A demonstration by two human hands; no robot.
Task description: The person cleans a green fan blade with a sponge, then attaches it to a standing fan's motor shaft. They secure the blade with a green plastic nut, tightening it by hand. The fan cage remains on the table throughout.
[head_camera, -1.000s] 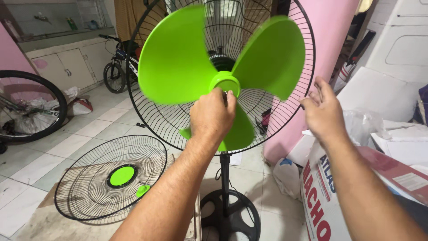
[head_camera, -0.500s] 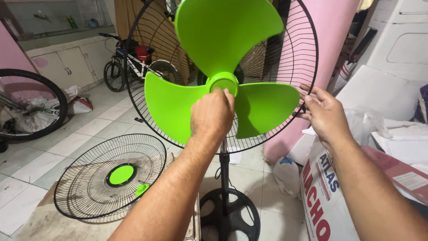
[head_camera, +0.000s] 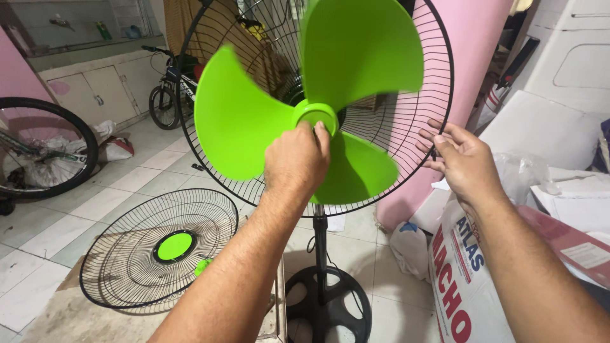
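Gripping the hub of the green fan blade (head_camera: 330, 95) with curled fingers, the left hand (head_camera: 297, 159) is sitting at the centre of the black rear guard (head_camera: 416, 136) on the standing fan. The blade is showing blur. The right hand (head_camera: 462, 159) is reaching to the guard's right rim, fingers spread loosely and touching the wires. The detached front guard (head_camera: 159, 251) is lying flat on the floor below.
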